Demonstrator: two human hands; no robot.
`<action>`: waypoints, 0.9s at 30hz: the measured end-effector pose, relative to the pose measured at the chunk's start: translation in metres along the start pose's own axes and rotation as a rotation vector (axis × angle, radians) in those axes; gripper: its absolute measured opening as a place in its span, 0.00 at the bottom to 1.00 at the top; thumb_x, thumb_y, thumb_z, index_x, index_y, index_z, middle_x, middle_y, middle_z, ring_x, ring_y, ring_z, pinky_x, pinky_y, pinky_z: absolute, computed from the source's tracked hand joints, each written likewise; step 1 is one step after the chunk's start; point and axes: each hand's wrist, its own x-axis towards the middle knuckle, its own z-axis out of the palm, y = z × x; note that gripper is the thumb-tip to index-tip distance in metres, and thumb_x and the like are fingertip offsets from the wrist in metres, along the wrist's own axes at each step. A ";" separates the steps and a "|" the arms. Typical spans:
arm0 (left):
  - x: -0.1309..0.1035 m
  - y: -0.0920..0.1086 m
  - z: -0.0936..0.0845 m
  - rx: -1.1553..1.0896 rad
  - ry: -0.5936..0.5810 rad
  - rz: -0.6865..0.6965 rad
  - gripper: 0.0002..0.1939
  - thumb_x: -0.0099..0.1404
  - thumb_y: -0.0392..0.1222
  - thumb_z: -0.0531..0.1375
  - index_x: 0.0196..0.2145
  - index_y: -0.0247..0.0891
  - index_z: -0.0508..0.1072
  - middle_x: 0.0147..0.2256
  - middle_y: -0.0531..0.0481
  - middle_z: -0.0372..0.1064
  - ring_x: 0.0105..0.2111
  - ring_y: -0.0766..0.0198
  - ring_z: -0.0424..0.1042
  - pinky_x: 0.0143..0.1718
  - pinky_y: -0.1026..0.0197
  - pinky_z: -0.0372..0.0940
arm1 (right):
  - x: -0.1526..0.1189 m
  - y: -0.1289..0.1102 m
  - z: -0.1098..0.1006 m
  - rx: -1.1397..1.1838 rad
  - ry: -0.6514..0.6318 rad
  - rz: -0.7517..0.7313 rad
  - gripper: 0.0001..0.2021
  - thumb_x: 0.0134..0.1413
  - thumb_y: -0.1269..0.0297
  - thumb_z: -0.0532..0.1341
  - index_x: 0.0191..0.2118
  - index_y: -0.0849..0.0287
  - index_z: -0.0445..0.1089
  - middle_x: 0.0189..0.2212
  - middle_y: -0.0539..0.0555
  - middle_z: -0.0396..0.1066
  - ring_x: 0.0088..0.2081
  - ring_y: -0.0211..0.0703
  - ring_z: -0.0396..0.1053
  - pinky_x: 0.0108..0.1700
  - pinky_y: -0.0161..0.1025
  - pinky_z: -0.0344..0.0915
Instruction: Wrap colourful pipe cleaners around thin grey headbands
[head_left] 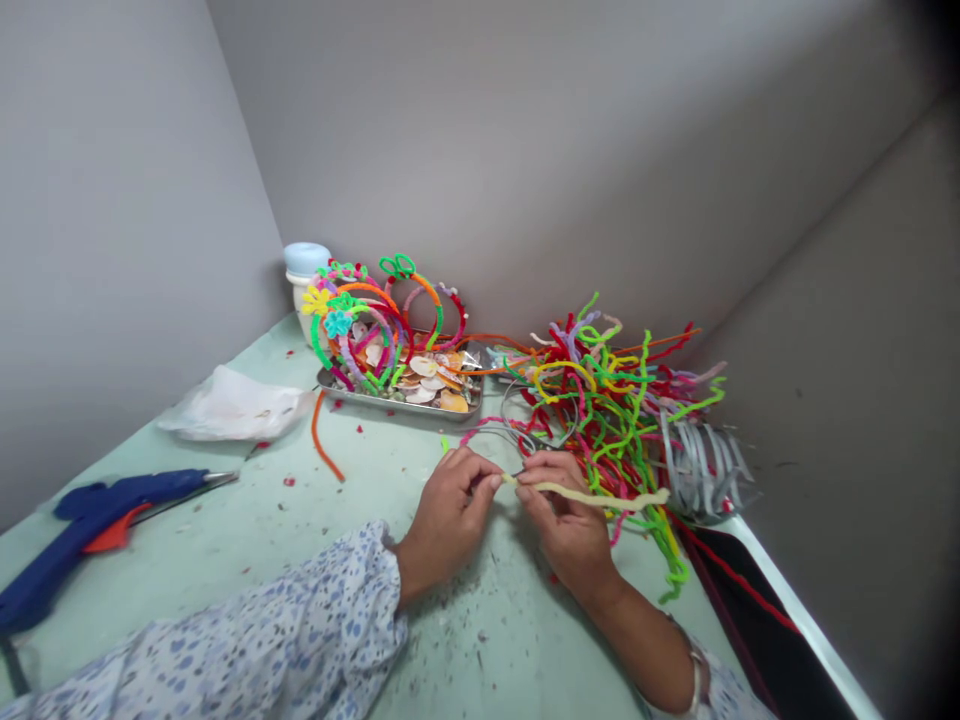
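Both hands meet over the green table (225,560). The left hand (446,515) pinches one end of a cream pipe cleaner (600,496), while the right hand (566,525) grips it along its length. Just beyond lies a tangled pile of coloured pipe cleaners (607,395); a blue glue gun (90,520) rests well apart.
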 end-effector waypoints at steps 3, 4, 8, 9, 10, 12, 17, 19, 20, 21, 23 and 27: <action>0.001 0.000 0.000 -0.018 0.028 -0.024 0.09 0.66 0.38 0.52 0.32 0.37 0.72 0.31 0.49 0.66 0.36 0.61 0.65 0.39 0.60 0.59 | 0.002 -0.002 0.000 -0.008 -0.006 -0.020 0.03 0.54 0.69 0.61 0.34 0.55 0.71 0.33 0.52 0.67 0.37 0.42 0.67 0.39 0.40 0.65; 0.001 0.000 0.000 -0.025 0.033 -0.034 0.09 0.66 0.38 0.52 0.32 0.37 0.72 0.31 0.49 0.66 0.36 0.61 0.65 0.39 0.60 0.59 | 0.002 -0.002 0.001 -0.003 -0.009 -0.022 0.03 0.54 0.69 0.61 0.34 0.55 0.71 0.32 0.51 0.67 0.36 0.41 0.67 0.39 0.40 0.65; 0.000 -0.001 0.001 -0.086 0.032 -0.077 0.10 0.67 0.40 0.52 0.33 0.37 0.71 0.33 0.49 0.67 0.37 0.61 0.65 0.40 0.60 0.59 | -0.001 0.000 0.002 0.014 -0.022 -0.002 0.04 0.55 0.69 0.60 0.35 0.55 0.72 0.34 0.52 0.69 0.38 0.43 0.68 0.41 0.41 0.66; -0.001 -0.001 0.001 -0.117 0.028 -0.094 0.09 0.67 0.40 0.51 0.34 0.37 0.70 0.33 0.50 0.67 0.37 0.62 0.65 0.40 0.61 0.59 | -0.001 0.001 0.002 0.026 -0.028 0.009 0.04 0.55 0.68 0.60 0.36 0.55 0.72 0.34 0.53 0.70 0.39 0.43 0.68 0.41 0.42 0.66; -0.001 -0.002 0.002 -0.151 0.020 -0.114 0.09 0.67 0.40 0.51 0.35 0.37 0.70 0.33 0.50 0.67 0.36 0.62 0.65 0.39 0.61 0.60 | -0.002 0.001 0.002 0.040 -0.032 0.021 0.04 0.55 0.68 0.60 0.36 0.55 0.72 0.35 0.53 0.70 0.39 0.43 0.68 0.41 0.42 0.66; -0.002 -0.002 0.003 -0.218 0.001 -0.156 0.09 0.67 0.41 0.50 0.36 0.37 0.68 0.33 0.51 0.67 0.35 0.63 0.65 0.37 0.63 0.60 | -0.003 0.002 0.003 0.069 -0.034 0.049 0.04 0.55 0.68 0.60 0.35 0.54 0.72 0.34 0.53 0.70 0.39 0.43 0.69 0.41 0.42 0.67; -0.003 0.000 0.003 -0.340 -0.028 -0.204 0.08 0.67 0.43 0.50 0.35 0.38 0.66 0.32 0.53 0.64 0.33 0.65 0.63 0.35 0.64 0.59 | -0.004 0.002 0.004 0.122 -0.039 0.120 0.04 0.56 0.66 0.60 0.36 0.54 0.71 0.34 0.53 0.71 0.36 0.42 0.70 0.39 0.41 0.69; -0.002 0.002 0.002 -0.373 -0.033 -0.217 0.09 0.67 0.44 0.50 0.35 0.38 0.65 0.30 0.54 0.63 0.32 0.66 0.62 0.35 0.65 0.58 | -0.005 0.002 0.004 0.126 -0.044 0.127 0.04 0.56 0.66 0.60 0.37 0.53 0.71 0.35 0.53 0.71 0.36 0.42 0.70 0.38 0.41 0.70; -0.002 0.003 0.002 -0.383 -0.031 -0.223 0.09 0.67 0.45 0.50 0.34 0.38 0.65 0.30 0.54 0.62 0.31 0.66 0.61 0.34 0.65 0.58 | -0.005 0.002 0.004 0.125 -0.044 0.130 0.04 0.56 0.66 0.60 0.37 0.53 0.71 0.34 0.53 0.71 0.36 0.42 0.70 0.38 0.41 0.70; -0.002 0.003 0.002 -0.389 -0.029 -0.227 0.10 0.67 0.45 0.50 0.34 0.38 0.64 0.29 0.54 0.61 0.31 0.66 0.60 0.34 0.65 0.58 | -0.005 0.001 0.004 0.125 -0.045 0.132 0.04 0.56 0.66 0.60 0.37 0.54 0.71 0.34 0.53 0.71 0.36 0.42 0.70 0.38 0.42 0.70; -0.001 0.005 0.002 -0.395 -0.023 -0.237 0.10 0.67 0.47 0.50 0.33 0.38 0.64 0.28 0.54 0.59 0.30 0.67 0.59 0.33 0.65 0.57 | -0.005 0.001 0.004 0.130 -0.042 0.119 0.04 0.56 0.66 0.60 0.37 0.54 0.71 0.35 0.53 0.71 0.36 0.42 0.70 0.39 0.42 0.70; -0.001 0.007 0.002 -0.423 -0.004 -0.253 0.10 0.67 0.47 0.52 0.32 0.38 0.63 0.28 0.55 0.58 0.29 0.68 0.58 0.32 0.65 0.57 | -0.004 0.000 0.004 0.135 -0.040 0.053 0.05 0.55 0.69 0.60 0.36 0.54 0.72 0.35 0.53 0.72 0.39 0.42 0.70 0.41 0.42 0.70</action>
